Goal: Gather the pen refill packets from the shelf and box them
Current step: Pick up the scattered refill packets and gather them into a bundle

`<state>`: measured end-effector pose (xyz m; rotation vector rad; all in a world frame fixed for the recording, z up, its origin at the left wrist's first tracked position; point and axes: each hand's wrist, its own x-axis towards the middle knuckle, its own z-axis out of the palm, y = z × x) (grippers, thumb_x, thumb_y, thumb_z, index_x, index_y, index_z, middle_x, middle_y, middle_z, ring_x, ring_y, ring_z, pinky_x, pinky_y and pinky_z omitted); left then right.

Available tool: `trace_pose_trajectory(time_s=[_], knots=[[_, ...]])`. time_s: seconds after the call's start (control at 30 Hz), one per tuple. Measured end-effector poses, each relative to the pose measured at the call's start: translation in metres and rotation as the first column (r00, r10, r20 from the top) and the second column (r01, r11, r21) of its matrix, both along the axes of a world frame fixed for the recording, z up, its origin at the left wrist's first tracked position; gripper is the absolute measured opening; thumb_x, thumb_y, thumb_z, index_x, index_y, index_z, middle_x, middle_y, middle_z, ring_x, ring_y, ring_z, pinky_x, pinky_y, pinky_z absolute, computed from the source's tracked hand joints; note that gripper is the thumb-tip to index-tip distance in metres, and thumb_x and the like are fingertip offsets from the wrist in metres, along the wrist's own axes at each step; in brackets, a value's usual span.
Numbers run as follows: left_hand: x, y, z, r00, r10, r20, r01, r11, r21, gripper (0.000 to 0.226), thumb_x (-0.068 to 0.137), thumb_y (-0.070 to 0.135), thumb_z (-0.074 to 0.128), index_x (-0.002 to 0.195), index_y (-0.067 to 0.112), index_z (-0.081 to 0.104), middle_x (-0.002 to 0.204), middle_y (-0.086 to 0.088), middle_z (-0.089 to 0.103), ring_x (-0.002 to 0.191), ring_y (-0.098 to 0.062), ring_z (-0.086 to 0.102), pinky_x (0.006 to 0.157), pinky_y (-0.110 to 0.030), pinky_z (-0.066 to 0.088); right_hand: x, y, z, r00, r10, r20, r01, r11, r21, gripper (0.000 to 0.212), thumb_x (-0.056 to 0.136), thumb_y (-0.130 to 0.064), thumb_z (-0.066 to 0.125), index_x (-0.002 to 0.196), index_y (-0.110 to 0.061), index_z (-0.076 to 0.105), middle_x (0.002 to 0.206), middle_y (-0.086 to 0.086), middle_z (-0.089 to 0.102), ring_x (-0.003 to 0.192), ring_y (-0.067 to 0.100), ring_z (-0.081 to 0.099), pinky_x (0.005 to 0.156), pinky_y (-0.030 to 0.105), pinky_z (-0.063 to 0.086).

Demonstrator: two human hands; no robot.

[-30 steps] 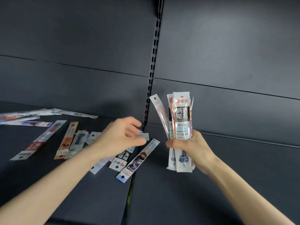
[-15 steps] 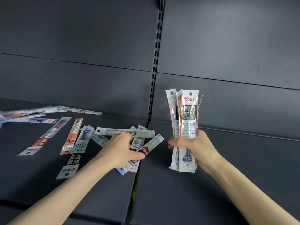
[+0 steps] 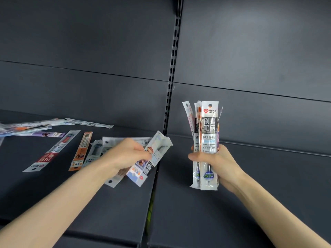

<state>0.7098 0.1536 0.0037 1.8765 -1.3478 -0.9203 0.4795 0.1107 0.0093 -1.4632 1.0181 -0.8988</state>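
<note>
Shelf (image 3: 111,208) status: refill collection

Right hand (image 3: 215,159), to the right of the slotted upright (image 3: 171,77), is clenched round an upright bundle (image 3: 209,129) of refill packets. The front packet reads GR1103. The bundle's lower ends protrude below the fist.

Left hand (image 3: 125,155), just left of the upright, pinches several fanned packets (image 3: 157,149) between thumb and fingers. Whether their lower ends touch the shelf cannot be determined.

Further left of the upright, loose packets lie flat on the shelf: an orange packet (image 3: 81,151), then a red-and-white packet (image 3: 52,151). Farthest left of the upright lies an overlapping pile (image 3: 35,125).
</note>
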Motion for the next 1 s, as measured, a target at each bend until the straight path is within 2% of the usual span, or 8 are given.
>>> trace_pose_trajectory(time_s=[0.07, 0.17, 0.33, 0.43, 0.57, 0.73, 0.9, 1.0], knots=[[0.002, 0.001, 0.006, 0.978, 0.019, -0.209, -0.016, 1.000, 0.015, 0.022, 0.087, 0.014, 0.062, 0.071, -0.001, 0.065, 0.061, -0.008, 0.061, 0.054, -0.019, 0.061, 0.052, -0.022, 0.045, 0.000, 0.001, 0.001, 1.000, 0.013, 0.002, -0.013, 1.000, 0.009, 0.015, 0.075, -0.001, 0.073, 0.074, -0.012, 0.063, 0.061, -0.002, 0.060, 0.055, 0.008, 0.061, 0.056, 0.022, 0.050], [-0.002, 0.005, 0.011, 0.872, 0.014, -0.490, 0.014, 0.998, 0.053, 0.017, 0.095, 0.011, 0.053, 0.096, -0.002, 0.063, 0.072, -0.017, 0.070, 0.060, -0.027, 0.070, 0.047, -0.027, 0.054, 0.000, 0.001, 0.001, 1.000, 0.013, 0.010, -0.013, 1.000, 0.024, 0.017, 0.075, -0.001, 0.072, 0.071, -0.013, 0.061, 0.057, -0.004, 0.058, 0.053, 0.008, 0.059, 0.055, 0.024, 0.049], [-0.012, 0.009, 0.007, 0.839, -0.019, -0.544, -0.011, 0.999, -0.052, 0.011, 0.096, 0.011, 0.052, 0.091, 0.005, 0.060, 0.070, -0.011, 0.066, 0.048, -0.016, 0.061, 0.041, -0.022, 0.045, -0.001, -0.001, -0.001, 0.999, 0.017, 0.048, -0.018, 1.000, 0.015, 0.017, 0.076, 0.000, 0.071, 0.072, -0.012, 0.059, 0.058, -0.004, 0.055, 0.051, 0.007, 0.056, 0.051, 0.021, 0.048], [-0.015, 0.005, 0.009, 0.903, -0.064, -0.425, 0.007, 0.991, -0.133, 0.008, 0.092, 0.010, 0.059, 0.097, 0.007, 0.065, 0.080, -0.009, 0.066, 0.051, -0.015, 0.063, 0.043, -0.022, 0.045, -0.001, -0.002, -0.001, 0.995, 0.016, 0.098, -0.015, 1.000, -0.012, 0.015, 0.064, -0.007, 0.076, 0.074, -0.012, 0.064, 0.065, -0.002, 0.062, 0.059, 0.009, 0.060, 0.054, 0.020, 0.049], [-0.019, 0.001, 0.024, 0.961, -0.277, -0.018, 0.273, 0.955, -0.115, 0.012, 0.081, 0.012, 0.072, 0.093, 0.015, 0.071, 0.082, -0.003, 0.075, 0.051, -0.015, 0.064, 0.047, -0.024, 0.046, -0.005, -0.004, 0.001, 0.980, -0.005, 0.200, 0.032, 0.991, -0.133, 0.042, 0.059, -0.010, 0.070, 0.100, -0.019, 0.069, 0.082, -0.011, 0.074, 0.075, 0.006, 0.069, 0.063, 0.020, 0.054], [-0.031, -0.008, 0.056, 0.882, -0.391, 0.263, 0.436, 0.889, -0.139, 0.023, 0.070, 0.023, 0.082, 0.089, 0.023, 0.069, 0.083, 0.004, 0.076, 0.050, -0.012, 0.067, 0.061, -0.018, 0.047, -0.001, -0.002, 0.002, 0.998, 0.026, -0.063, -0.038, 0.978, -0.205, 0.030, 0.064, -0.003, 0.082, 0.091, -0.013, 0.073, 0.090, 0.006, 0.076, 0.082, 0.019, 0.073, 0.075, 0.031, 0.060], [-0.030, -0.020, 0.064, 0.941, -0.247, 0.229, 0.328, 0.833, -0.446, 0.053, 0.061, 0.015, 0.087, 0.103, 0.027, 0.058, 0.075, -0.010, 0.070, 0.054, -0.021, 0.068, 0.063, -0.038, 0.060, -0.001, -0.005, 0.000, 1.000, 0.018, -0.023, -0.021, 0.986, -0.163, 0.022, 0.071, 0.000, 0.076, 0.085, -0.017, 0.073, 0.085, 0.005, 0.076, 0.080, 0.021, 0.073, 0.074, 0.032, 0.059], [-0.037, -0.024, 0.051, 0.985, -0.169, 0.036, 0.159, 0.807, -0.568, 0.075, 0.060, 0.008, 0.087, 0.120, 0.032, 0.050, 0.078, -0.002, 0.068, 0.058, -0.013, 0.068, 0.062, -0.027, 0.059, 0.003, -0.006, -0.003, 0.998, -0.003, 0.057, 0.010, 0.993, -0.120, 0.018, 0.072, -0.002, 0.076, 0.082, -0.017, 0.074, 0.084, 0.007, 0.076, 0.078, 0.021, 0.072, 0.077, 0.037, 0.059]])
